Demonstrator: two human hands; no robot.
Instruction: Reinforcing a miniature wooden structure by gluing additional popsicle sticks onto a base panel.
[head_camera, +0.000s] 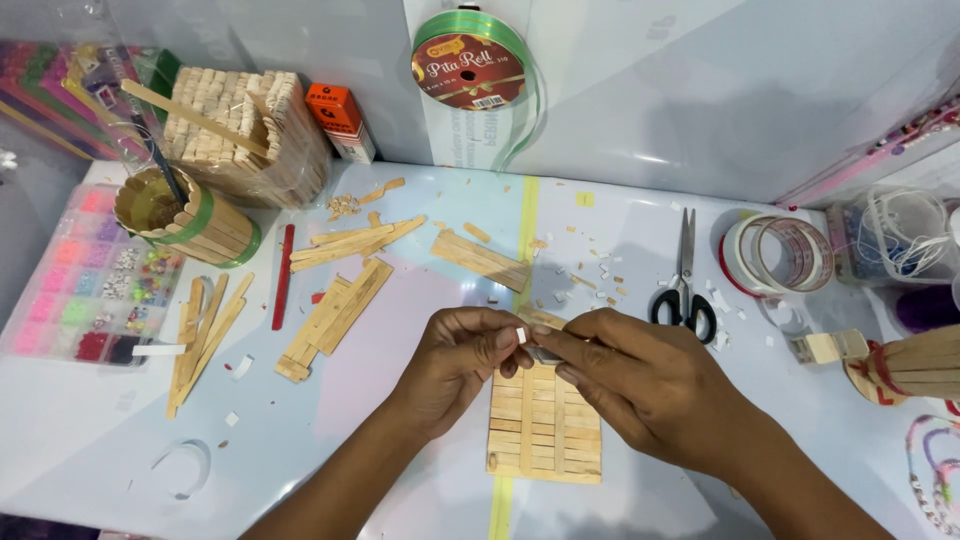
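- Centrally in the head view, a flat panel of wooden craft sticks (545, 430) lies on the white table (90, 440), its slats running left to right and 2 crosspieces running toward the person.
- Just above the panel's far edge, the left hand (462, 358) and right hand (640, 375) meet, fingertips pinched together on a small white scrap of tape (521, 336); what else they grip is hidden.
- Right of the panel and farther back lie black-handled scissors (685, 285), blades pointing away.
- Left of the panel, loose sticks (325, 320) lie slanted; beyond them stands a stick-clad cup (190, 215).
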